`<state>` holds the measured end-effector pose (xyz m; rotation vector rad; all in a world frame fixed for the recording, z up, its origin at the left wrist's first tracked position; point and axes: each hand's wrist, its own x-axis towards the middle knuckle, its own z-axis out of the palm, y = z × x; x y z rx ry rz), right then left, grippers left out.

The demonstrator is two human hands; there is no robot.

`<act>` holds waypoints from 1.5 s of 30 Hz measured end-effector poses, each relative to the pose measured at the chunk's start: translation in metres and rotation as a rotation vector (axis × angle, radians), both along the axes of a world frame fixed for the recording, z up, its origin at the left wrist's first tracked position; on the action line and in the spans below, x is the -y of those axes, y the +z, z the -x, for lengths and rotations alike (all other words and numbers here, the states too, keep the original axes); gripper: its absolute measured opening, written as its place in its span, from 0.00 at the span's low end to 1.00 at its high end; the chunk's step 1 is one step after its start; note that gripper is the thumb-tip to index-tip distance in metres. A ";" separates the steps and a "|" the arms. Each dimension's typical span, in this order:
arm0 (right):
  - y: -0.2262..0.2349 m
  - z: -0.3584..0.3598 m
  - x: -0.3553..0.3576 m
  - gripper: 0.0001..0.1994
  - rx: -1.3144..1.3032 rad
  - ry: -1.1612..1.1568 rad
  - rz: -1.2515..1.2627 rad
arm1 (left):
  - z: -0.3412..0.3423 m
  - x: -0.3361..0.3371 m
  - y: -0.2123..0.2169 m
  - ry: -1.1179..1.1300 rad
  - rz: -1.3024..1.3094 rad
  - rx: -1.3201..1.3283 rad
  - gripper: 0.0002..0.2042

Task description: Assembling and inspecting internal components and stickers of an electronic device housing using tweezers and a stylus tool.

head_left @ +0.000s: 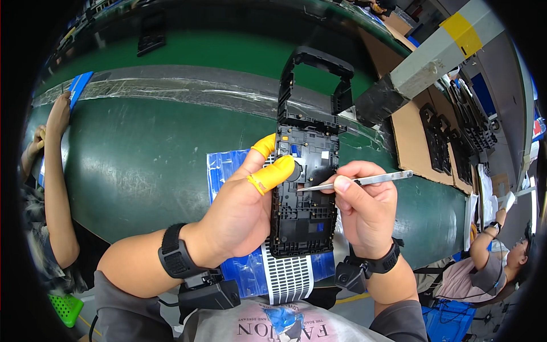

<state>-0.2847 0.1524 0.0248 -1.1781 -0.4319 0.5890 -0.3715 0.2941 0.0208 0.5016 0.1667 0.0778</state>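
Yellow tape [462, 34] on grey post [424, 68]; blue crate [447, 322] lower right; green basket [66, 310] lower left

And here at the table [137, 165], the housing [305, 231] sits in the left hand [236, 214], one end stretching well beyond the fingertips! To its right, the right hand [367, 205] has the tweezers [387, 178], tips over the housing's inner face. Under both, the grid sheet [288, 279] lies across the mat [242, 279], which pokes out left of the housing. Well left of the left hand, a co-worker's arm [60, 199], a board [78, 88] at its hand. Ahead and right of the right hand, the post [427, 65]; nearer, cardboard [413, 142] with parts [436, 137] on it. Far right, a second co-worker [484, 262]!
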 end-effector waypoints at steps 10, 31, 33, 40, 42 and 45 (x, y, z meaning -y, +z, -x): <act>-0.001 0.001 -0.001 0.07 0.006 -0.014 -0.016 | 0.000 0.001 -0.001 0.013 -0.003 0.002 0.17; -0.002 -0.016 0.002 0.07 -0.006 -0.065 -0.167 | -0.162 -0.134 -0.018 0.789 -1.246 -0.280 0.21; 0.002 -0.025 0.009 0.07 -0.038 -0.064 -0.242 | -0.164 -0.113 -0.015 0.646 -1.582 -0.030 0.17; 0.060 -0.048 0.057 0.08 -0.110 0.106 -0.663 | -0.182 0.051 0.020 -0.075 -1.868 0.612 0.09; 0.070 -0.053 0.075 0.07 -0.107 0.029 -0.748 | -0.214 0.111 0.017 -0.053 -1.998 0.460 0.11; 0.076 -0.057 0.111 0.07 -0.079 0.038 -0.967 | -0.271 0.214 0.027 0.026 -2.159 0.236 0.14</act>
